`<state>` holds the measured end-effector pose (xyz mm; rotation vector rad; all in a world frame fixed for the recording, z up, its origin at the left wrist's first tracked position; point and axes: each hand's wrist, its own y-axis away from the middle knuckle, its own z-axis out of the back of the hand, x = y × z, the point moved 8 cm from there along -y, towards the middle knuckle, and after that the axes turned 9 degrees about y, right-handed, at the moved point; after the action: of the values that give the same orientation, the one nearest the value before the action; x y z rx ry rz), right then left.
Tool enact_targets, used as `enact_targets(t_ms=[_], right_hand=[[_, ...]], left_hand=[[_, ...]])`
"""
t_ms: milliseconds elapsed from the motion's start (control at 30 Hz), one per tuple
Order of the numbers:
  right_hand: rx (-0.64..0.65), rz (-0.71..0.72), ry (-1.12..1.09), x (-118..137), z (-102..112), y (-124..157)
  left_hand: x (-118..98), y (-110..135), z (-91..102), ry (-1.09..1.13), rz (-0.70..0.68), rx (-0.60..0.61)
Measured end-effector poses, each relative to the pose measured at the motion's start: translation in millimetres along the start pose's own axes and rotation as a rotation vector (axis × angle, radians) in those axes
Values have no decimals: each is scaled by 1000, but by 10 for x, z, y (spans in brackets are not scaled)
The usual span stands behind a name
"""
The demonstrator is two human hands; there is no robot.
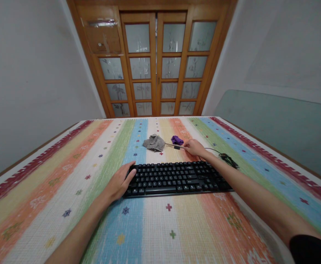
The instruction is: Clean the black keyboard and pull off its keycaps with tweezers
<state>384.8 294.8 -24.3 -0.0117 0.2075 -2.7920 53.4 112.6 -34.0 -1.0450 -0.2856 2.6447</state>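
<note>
A black keyboard [177,178] lies across the middle of a table covered with a striped, many-coloured cloth [53,190]. My left hand [120,181] grips the keyboard's left end, thumb on the top edge and fingers around the side. My right hand [194,146] reaches past the keyboard and is closed on the handle of a thin brush [175,146], which lies pointing left toward a grey rag [154,143]. A small purple cloth [177,139] sits just behind the brush.
The keyboard's black cable [226,157] is bunched at its right rear corner. Wooden doors with frosted glass panes [156,66] stand beyond the table's far edge. A pale green board [273,124] leans on the right wall.
</note>
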Motion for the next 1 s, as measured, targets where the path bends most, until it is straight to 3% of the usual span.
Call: enact_targets(t_ms=[233,533,700,833,1000], right_hand=[[-58,-73,-74,-100,81,23],[-163,-69,-312,-169,456,177],[-163,64,-492,92,575,420],[-125,196,-700,393,609,622],[-67,283,-717,770,588,745]], left_hand=[[-20,-20,21,23,-29,-15],[-71,-41,35,44,-23,-12],[-47,-17,77,116,6,-24],[-66,0,179,89,5,-99],[-130,15,328,87,-28,-226]])
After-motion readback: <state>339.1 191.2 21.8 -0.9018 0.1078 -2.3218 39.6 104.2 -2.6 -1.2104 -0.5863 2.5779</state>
